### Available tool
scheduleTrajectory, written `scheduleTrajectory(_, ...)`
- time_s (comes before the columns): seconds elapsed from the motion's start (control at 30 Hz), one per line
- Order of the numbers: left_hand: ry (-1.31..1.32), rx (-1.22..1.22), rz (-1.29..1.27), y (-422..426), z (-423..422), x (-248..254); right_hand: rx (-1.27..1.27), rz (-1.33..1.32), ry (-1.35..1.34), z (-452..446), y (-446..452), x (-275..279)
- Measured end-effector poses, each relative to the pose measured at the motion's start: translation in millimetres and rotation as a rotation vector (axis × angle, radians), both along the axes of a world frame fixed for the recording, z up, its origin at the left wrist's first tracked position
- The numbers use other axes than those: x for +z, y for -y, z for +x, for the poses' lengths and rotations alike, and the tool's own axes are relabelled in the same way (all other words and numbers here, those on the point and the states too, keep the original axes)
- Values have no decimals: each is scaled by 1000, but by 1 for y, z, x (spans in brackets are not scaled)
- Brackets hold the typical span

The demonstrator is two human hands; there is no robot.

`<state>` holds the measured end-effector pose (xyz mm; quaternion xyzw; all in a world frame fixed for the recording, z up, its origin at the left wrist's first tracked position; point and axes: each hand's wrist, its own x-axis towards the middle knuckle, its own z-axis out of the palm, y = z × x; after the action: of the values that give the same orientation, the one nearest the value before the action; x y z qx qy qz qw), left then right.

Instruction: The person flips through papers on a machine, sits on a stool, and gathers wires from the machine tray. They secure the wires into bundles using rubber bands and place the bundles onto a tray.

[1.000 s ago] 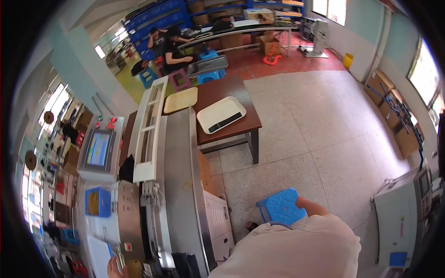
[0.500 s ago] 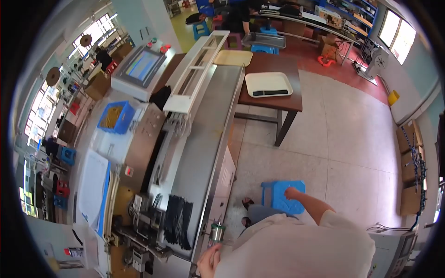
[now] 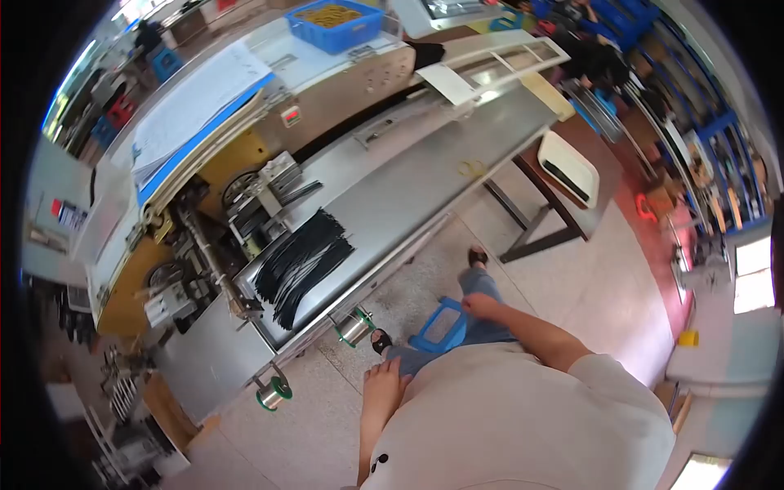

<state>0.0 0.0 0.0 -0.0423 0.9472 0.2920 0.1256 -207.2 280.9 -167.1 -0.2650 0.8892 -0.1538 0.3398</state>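
Note:
My left hand (image 3: 384, 382) lies on my thigh beside the bench, fingers stretched out and holding nothing. My right hand (image 3: 483, 308) is closed at the upper corner of a blue plastic stool (image 3: 426, 336), which is tilted between my legs; the fingertips are partly hidden. In front of me a bundle of thin black wires or strips (image 3: 304, 263) lies on the metal bench (image 3: 425, 171) of a machine. Under the bench's near edge hang two wire spools with green rims, one spool (image 3: 355, 327) near my foot and the other spool (image 3: 273, 394) further left.
A blue bin (image 3: 335, 31) of yellowish pieces and white papers (image 3: 196, 110) sit on the machine. The machine's mechanism (image 3: 265, 192) stands left of the wires. At right is a brown table (image 3: 535, 175) with a cream tray (image 3: 563, 139) on it. People work at the back.
My view has turned toward the machine. The stool now appears tilted, with my right hand still at it. My left hand has come from near a spool onto my thigh.

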Motion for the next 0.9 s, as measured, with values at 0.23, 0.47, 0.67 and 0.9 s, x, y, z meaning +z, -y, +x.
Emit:
scheduleTrajectory(0.23,58,203,156,-98,-78,-119,687,16,314,-69,-33,-92)
scheduleTrajectory(0.47,700,-34,-13,-252,-158,-342,811,164,203,-156,-108,-151)
scheduleTrajectory(0.67,583,-76,221,-250,-167,-338,681,121,289,-97,-141,-238)
scheduleTrajectory(0.9,700,178,129,-229,-31,-405,872,200,239,1,-95,-251)
